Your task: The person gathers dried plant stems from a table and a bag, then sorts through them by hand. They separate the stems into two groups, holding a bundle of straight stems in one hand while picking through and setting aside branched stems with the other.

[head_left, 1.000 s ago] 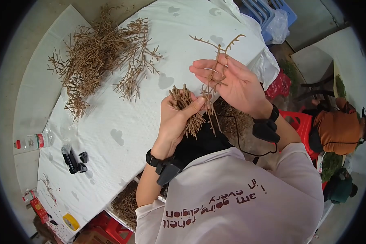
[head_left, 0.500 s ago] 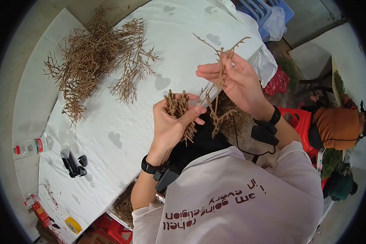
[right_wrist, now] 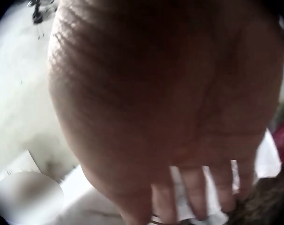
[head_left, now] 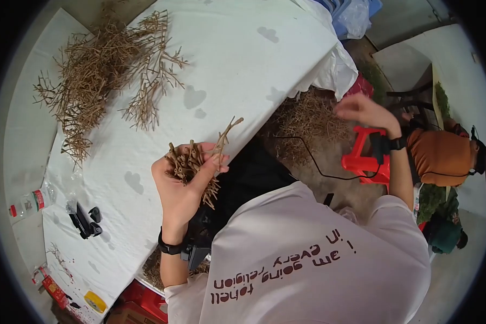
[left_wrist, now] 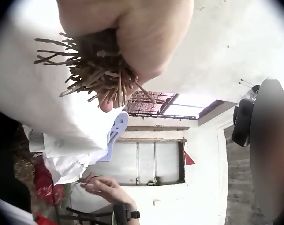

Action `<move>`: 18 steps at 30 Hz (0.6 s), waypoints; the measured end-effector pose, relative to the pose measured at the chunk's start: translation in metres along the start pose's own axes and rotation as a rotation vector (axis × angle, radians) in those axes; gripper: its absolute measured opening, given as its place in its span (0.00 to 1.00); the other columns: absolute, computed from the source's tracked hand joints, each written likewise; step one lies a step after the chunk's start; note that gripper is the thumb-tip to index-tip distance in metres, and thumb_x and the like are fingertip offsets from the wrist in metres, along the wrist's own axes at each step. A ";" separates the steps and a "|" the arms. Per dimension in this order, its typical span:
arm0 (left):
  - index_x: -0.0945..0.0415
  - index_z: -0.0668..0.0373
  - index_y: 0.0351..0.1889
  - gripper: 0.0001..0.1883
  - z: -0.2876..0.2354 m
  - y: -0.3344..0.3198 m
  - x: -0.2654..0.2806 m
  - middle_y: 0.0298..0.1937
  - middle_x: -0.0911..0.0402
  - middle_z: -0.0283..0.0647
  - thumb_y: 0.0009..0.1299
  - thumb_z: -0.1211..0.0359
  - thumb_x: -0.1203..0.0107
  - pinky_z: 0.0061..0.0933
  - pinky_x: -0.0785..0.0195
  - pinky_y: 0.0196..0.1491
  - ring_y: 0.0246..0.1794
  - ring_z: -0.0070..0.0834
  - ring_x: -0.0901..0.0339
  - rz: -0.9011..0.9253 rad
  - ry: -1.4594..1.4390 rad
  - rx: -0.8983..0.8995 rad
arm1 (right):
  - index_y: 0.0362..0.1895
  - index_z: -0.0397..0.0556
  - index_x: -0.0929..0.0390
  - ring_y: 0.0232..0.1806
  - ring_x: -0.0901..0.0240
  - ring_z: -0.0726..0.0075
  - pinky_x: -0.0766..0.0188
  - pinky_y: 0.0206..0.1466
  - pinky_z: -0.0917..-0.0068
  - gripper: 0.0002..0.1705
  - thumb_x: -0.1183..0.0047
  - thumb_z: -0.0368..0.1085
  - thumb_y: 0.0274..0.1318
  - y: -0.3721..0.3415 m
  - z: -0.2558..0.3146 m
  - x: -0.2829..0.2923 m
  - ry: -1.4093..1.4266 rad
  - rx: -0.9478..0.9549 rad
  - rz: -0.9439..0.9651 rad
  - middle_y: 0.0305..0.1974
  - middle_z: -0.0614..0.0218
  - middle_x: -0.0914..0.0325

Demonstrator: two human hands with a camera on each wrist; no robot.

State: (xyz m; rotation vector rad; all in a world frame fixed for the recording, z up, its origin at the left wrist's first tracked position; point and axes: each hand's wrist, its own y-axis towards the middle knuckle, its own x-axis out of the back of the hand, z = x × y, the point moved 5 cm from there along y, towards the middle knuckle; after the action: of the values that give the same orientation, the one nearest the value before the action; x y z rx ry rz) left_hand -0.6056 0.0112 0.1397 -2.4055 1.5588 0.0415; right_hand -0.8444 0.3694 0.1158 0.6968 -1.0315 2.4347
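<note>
My left hand (head_left: 178,186) grips a bundle of short brown twigs (head_left: 184,162) over the front edge of the table. A forked twig (head_left: 228,132) sticks up beside the thumb and fingertips. In the left wrist view the trimmed ends of the twig bundle (left_wrist: 102,70) fan out below the palm. My right hand (head_left: 364,112), blurred, is held out to the right above the floor, its fingers extended. The right wrist view shows its palm (right_wrist: 179,108) close up, with gaps between the fairly straight fingers. Below and left of it lies a heap of twigs (head_left: 310,121) on the floor.
A large pile of branching twigs (head_left: 97,75) lies on the white-covered table (head_left: 243,70). A plastic bottle (head_left: 27,202), black gadgets (head_left: 81,221) and yellow tape (head_left: 94,301) are at its left. A red stool (head_left: 362,156) and a person in orange (head_left: 443,159) are at the right.
The right hand has swung away to the right, and the branched twig it held is no longer in it. The left hand, still gripping its bundle, appears farther left and lower in the head view.
</note>
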 end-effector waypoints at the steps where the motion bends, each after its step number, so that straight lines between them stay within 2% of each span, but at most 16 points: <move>1: 0.20 0.78 0.42 0.06 0.003 -0.002 -0.001 0.34 0.13 0.48 0.68 0.84 0.40 0.26 0.19 0.39 0.33 0.30 0.14 0.022 0.004 0.012 | 0.49 0.37 0.17 0.45 0.19 0.67 0.25 0.52 0.68 0.23 0.43 0.47 0.68 -0.003 -0.019 -0.009 -0.232 -0.055 0.072 0.42 0.58 0.15; 2: 0.20 0.78 0.42 0.06 0.005 -0.005 -0.002 0.34 0.13 0.49 0.68 0.84 0.40 0.26 0.19 0.39 0.33 0.30 0.14 0.044 0.007 0.023 | 0.49 0.37 0.17 0.45 0.19 0.67 0.25 0.52 0.68 0.23 0.43 0.47 0.68 -0.005 -0.040 -0.016 -0.229 -0.063 0.073 0.42 0.58 0.15; 4: 0.21 0.78 0.41 0.06 0.008 -0.012 -0.002 0.34 0.14 0.49 0.68 0.84 0.40 0.26 0.19 0.38 0.33 0.30 0.14 0.065 0.008 0.044 | 0.46 0.37 0.17 0.39 0.20 0.65 0.25 0.46 0.67 0.22 0.44 0.48 0.67 -0.005 -0.088 -0.028 -0.172 -0.221 0.060 0.36 0.57 0.15; 6: 0.21 0.77 0.40 0.05 -0.001 -0.021 0.000 0.34 0.14 0.49 0.67 0.84 0.40 0.27 0.19 0.38 0.34 0.30 0.14 0.015 -0.001 0.054 | 0.44 0.37 0.17 0.36 0.20 0.64 0.25 0.43 0.66 0.22 0.44 0.48 0.67 -0.002 -0.103 -0.028 -0.146 -0.299 0.068 0.33 0.56 0.16; 8: 0.21 0.77 0.39 0.04 -0.006 -0.031 0.005 0.34 0.14 0.49 0.67 0.84 0.40 0.27 0.19 0.38 0.34 0.30 0.14 -0.015 -0.006 0.063 | 0.44 0.37 0.17 0.39 0.21 0.68 0.26 0.45 0.68 0.21 0.46 0.47 0.70 0.005 -0.090 -0.009 -0.163 -0.254 -0.126 0.34 0.60 0.16; 9: 0.21 0.76 0.38 0.04 -0.007 -0.039 0.009 0.34 0.14 0.49 0.66 0.84 0.39 0.27 0.19 0.38 0.34 0.29 0.14 -0.035 -0.037 0.070 | 0.44 0.38 0.17 0.40 0.21 0.70 0.26 0.46 0.69 0.21 0.47 0.46 0.71 0.007 -0.080 0.000 -0.171 -0.228 -0.222 0.34 0.62 0.16; 10: 0.21 0.76 0.38 0.05 -0.009 -0.045 0.014 0.34 0.14 0.49 0.66 0.84 0.38 0.26 0.19 0.37 0.34 0.29 0.14 -0.058 -0.067 0.074 | 0.44 0.38 0.17 0.40 0.21 0.70 0.26 0.46 0.69 0.21 0.47 0.46 0.71 0.009 -0.069 0.003 -0.173 -0.222 -0.213 0.34 0.62 0.16; 12: 0.21 0.75 0.37 0.05 -0.010 -0.058 0.023 0.34 0.14 0.49 0.65 0.84 0.38 0.26 0.19 0.37 0.34 0.29 0.14 -0.128 -0.089 0.082 | 0.42 0.37 0.19 0.37 0.21 0.73 0.26 0.42 0.71 0.20 0.47 0.45 0.71 0.018 -0.027 0.015 -0.338 -0.064 -0.349 0.32 0.62 0.17; 14: 0.22 0.75 0.38 0.07 -0.009 -0.078 0.028 0.34 0.14 0.49 0.64 0.84 0.36 0.27 0.19 0.37 0.34 0.29 0.14 -0.118 -0.158 0.086 | 0.40 0.36 0.19 0.37 0.21 0.74 0.26 0.42 0.74 0.19 0.48 0.43 0.72 0.028 0.005 0.009 -0.136 -0.076 -0.253 0.34 0.63 0.16; 15: 0.22 0.74 0.38 0.08 -0.010 -0.091 0.036 0.35 0.14 0.49 0.63 0.84 0.36 0.27 0.19 0.37 0.34 0.29 0.14 -0.137 -0.185 0.083 | 0.40 0.36 0.19 0.36 0.21 0.74 0.26 0.42 0.75 0.18 0.49 0.42 0.73 0.033 0.027 0.002 -0.063 -0.023 -0.181 0.36 0.64 0.16; 16: 0.22 0.74 0.38 0.08 -0.008 -0.104 0.051 0.35 0.14 0.49 0.63 0.84 0.36 0.27 0.19 0.37 0.34 0.29 0.14 -0.239 -0.165 0.079 | 0.40 0.37 0.19 0.36 0.20 0.73 0.26 0.41 0.76 0.18 0.49 0.42 0.73 0.039 0.052 -0.008 0.006 0.032 -0.097 0.37 0.64 0.15; 18: 0.22 0.73 0.40 0.11 0.000 -0.135 0.058 0.36 0.14 0.46 0.61 0.84 0.34 0.27 0.20 0.38 0.36 0.27 0.15 -0.034 -0.134 0.136 | 0.43 0.39 0.19 0.36 0.20 0.73 0.25 0.41 0.76 0.15 0.51 0.39 0.74 0.036 0.104 -0.029 0.258 0.043 0.026 0.38 0.64 0.15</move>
State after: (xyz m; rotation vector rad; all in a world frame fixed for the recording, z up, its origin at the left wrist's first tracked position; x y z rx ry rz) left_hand -0.4603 0.0108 0.1586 -2.2742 1.4141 0.0848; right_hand -0.8110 0.2630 0.1418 0.3713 -0.8925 2.4939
